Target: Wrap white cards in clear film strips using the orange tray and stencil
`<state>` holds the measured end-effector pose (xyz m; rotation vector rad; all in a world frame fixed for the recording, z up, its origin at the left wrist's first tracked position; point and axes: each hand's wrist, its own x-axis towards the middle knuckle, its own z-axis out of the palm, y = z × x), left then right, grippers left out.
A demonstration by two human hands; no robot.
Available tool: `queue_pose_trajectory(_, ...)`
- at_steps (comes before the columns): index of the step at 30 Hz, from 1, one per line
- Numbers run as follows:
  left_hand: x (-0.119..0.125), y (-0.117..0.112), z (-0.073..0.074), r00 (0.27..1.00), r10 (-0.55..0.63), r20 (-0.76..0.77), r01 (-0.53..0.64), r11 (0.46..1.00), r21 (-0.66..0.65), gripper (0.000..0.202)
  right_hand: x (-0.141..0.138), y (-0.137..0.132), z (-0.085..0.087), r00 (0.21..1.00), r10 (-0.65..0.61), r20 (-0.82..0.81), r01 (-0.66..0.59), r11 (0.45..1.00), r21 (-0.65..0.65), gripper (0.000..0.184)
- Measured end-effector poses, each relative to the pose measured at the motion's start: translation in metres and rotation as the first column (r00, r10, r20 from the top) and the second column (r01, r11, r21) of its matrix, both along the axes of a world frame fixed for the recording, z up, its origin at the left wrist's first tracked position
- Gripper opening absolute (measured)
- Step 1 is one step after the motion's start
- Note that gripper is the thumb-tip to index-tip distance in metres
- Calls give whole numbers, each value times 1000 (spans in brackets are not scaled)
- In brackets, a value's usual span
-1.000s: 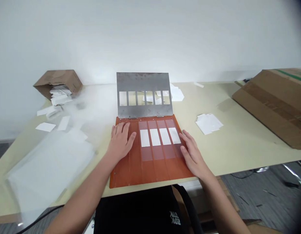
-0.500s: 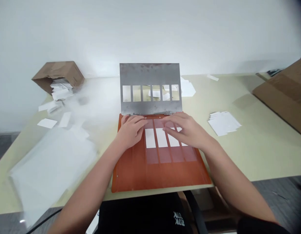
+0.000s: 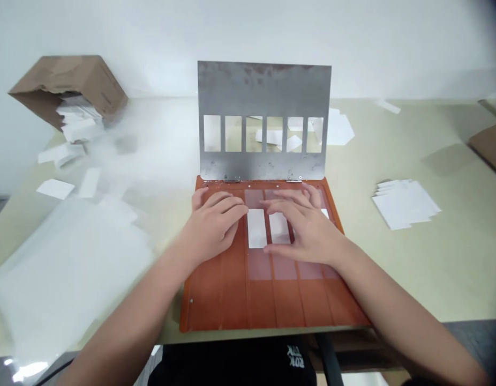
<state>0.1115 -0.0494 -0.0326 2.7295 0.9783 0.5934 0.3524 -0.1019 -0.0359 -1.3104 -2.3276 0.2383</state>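
Note:
In front of me lies an orange board (image 3: 208,300) with shallow lengthwise grooves. Hinged to its far edge, a grey metal frame plate (image 3: 264,88) stands raised, with a row of rectangular windows. White cards (image 3: 256,229) sit side by side on the board, over pinkish, see-through film pieces (image 3: 260,265). My left hand (image 3: 211,228) rests on the left part of the board, fingers loosely bent, fingertips beside the leftmost card. Over the cards further right, my right hand (image 3: 306,225) has its fingers spread and hides some of them. Neither hand visibly grips anything.
A brown cardboard box (image 3: 85,75) on its side spills white cards at the back left. Clear plastic sheeting (image 3: 71,268) covers the table's left side. To the right is a fanned card stack (image 3: 406,203). Another brown box (image 3: 491,145) stands at the far right.
The view has shifted closer to the board. My right hand has spread its fingers and come lower over the cards. My left hand stays near the leftmost card.

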Motion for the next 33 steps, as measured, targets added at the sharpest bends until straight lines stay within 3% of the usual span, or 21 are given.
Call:
queue_pose_trajectory(9, 4, -9, 14, 1000, 11, -16, -15, 971, -239, 29, 0, -1, 0, 1000, 5, 7, -4, 997, -75, 53)
queue_pose_trajectory(15, 5, -9, 11, 999, -22, -45, 11, 970, -242, 34, 1, -1, 0, 1000, -5, -19, 3, 998, -66, 28)
queue_pose_trajectory(22, 3, -8, 9, 993, -66, -100, 35, 958, -283, 71, -2, -1, 1, 1000, 9, 3, -9, 995, -99, 46)
queue_pose_trajectory(33, 6, -9, 8, 990, -62, -125, 23, 957, -290, 65, -2, 0, 0, 1000, 22, 22, -19, 994, -111, 49)
